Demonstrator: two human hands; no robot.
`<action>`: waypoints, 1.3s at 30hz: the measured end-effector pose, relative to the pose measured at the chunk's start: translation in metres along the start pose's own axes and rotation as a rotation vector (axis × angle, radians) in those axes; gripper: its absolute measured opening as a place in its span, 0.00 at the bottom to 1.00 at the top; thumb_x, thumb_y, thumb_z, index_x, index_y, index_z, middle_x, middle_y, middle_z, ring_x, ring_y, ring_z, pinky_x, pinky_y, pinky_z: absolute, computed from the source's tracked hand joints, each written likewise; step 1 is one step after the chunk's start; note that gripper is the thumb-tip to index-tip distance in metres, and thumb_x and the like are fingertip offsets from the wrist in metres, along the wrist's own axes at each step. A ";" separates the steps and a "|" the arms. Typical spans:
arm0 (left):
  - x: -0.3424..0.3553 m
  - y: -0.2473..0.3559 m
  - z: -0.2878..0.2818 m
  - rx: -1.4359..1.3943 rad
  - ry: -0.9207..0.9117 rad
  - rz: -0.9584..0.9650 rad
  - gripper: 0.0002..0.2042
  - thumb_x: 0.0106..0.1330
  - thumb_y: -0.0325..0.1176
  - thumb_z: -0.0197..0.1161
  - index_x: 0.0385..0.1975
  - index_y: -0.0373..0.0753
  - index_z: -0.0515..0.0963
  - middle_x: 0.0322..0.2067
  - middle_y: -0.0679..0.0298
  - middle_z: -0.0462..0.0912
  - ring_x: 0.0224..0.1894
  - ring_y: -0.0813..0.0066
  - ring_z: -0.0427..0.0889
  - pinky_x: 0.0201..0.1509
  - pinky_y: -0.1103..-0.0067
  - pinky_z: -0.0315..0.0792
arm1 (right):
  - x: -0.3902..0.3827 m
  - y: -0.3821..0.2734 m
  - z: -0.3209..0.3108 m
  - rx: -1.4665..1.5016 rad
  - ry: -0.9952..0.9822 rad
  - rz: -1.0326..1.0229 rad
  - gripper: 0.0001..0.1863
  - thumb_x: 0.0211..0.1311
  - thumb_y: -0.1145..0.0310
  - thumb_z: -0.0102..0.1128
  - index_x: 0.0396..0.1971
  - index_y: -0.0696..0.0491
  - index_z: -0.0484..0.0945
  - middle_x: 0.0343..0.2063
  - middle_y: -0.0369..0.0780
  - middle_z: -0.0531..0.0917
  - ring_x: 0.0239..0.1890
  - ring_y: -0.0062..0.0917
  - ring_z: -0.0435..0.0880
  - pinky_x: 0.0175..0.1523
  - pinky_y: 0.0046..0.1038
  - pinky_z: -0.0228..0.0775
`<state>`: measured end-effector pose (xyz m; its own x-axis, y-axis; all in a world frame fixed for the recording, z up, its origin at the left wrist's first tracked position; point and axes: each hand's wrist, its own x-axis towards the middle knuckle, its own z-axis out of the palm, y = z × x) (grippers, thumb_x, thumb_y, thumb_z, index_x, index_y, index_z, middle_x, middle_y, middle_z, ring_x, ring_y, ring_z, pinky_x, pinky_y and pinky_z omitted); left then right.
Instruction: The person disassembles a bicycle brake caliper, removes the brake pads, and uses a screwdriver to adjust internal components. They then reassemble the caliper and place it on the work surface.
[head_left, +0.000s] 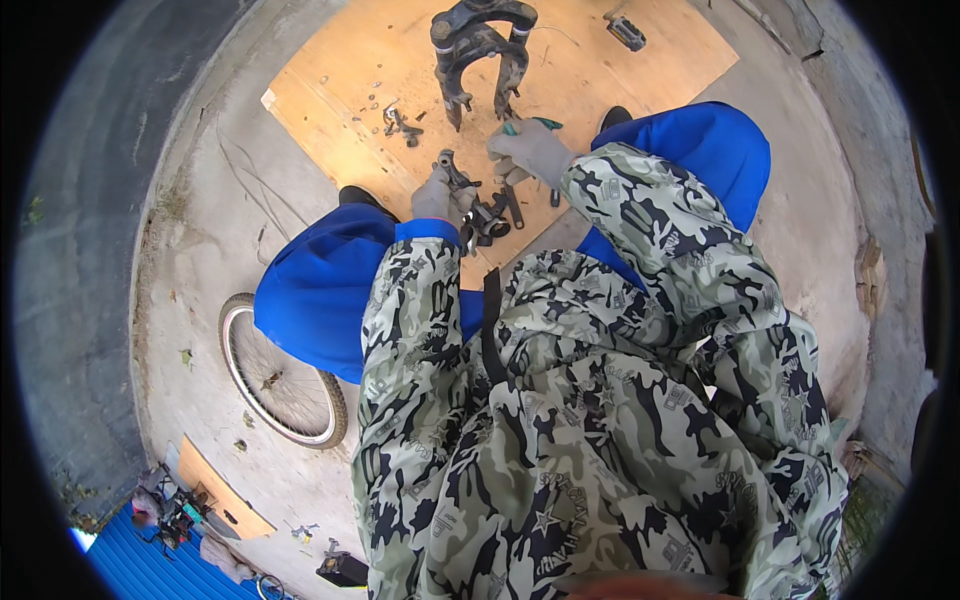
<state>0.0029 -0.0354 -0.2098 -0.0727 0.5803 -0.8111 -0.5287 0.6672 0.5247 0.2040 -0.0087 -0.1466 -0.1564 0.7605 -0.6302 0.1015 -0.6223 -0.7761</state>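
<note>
My left hand (436, 194), in a grey glove, is closed around a dark metal bicycle part (453, 166) whose exact kind I cannot make out. My right hand (530, 152), gloved alike, grips a green-handled hand tool (547, 123); its working end is hidden. Just below the hands, several dark bicycle parts (486, 222) lie in a cluster on the wooden board (350, 75). Beside them is a flat dark bar (515, 208), and a short dark piece (555, 198) lies farther right. Beyond my hands stands a black bicycle fork (480, 45), prongs toward me.
Loose metal parts (402, 128) and small bits lie on the board's left side. A pedal (627, 34) rests at its far right. On the concrete floor to my left lies a bicycle wheel (282, 372). A black box (342, 569) stands at the lower left.
</note>
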 end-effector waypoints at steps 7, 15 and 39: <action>0.000 0.000 -0.001 0.008 0.039 0.010 0.11 0.74 0.35 0.55 0.37 0.33 0.78 0.28 0.58 0.83 0.23 0.68 0.82 0.23 0.79 0.79 | 0.003 0.003 -0.007 -0.118 0.012 -0.042 0.15 0.59 0.61 0.67 0.37 0.58 0.81 0.32 0.40 0.84 0.32 0.26 0.86 0.33 0.28 0.82; 0.010 -0.009 -0.012 -0.178 -0.075 0.114 0.06 0.72 0.28 0.59 0.40 0.31 0.77 0.36 0.57 0.83 0.34 0.66 0.85 0.38 0.75 0.86 | -0.004 -0.003 -0.010 -0.223 -0.004 -0.036 0.10 0.57 0.64 0.68 0.33 0.55 0.83 0.28 0.37 0.84 0.30 0.23 0.86 0.31 0.24 0.81; -0.004 0.001 0.006 -0.186 -0.086 0.027 0.10 0.75 0.31 0.54 0.46 0.31 0.75 0.37 0.52 0.84 0.37 0.60 0.85 0.43 0.67 0.89 | -0.003 -0.003 -0.009 -0.117 -0.002 -0.030 0.12 0.56 0.71 0.67 0.40 0.58 0.83 0.31 0.40 0.85 0.30 0.25 0.87 0.29 0.25 0.80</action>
<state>0.0075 -0.0346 -0.2045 -0.0207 0.6403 -0.7678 -0.6751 0.5575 0.4831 0.2127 -0.0076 -0.1419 -0.1633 0.7778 -0.6070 0.2105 -0.5736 -0.7916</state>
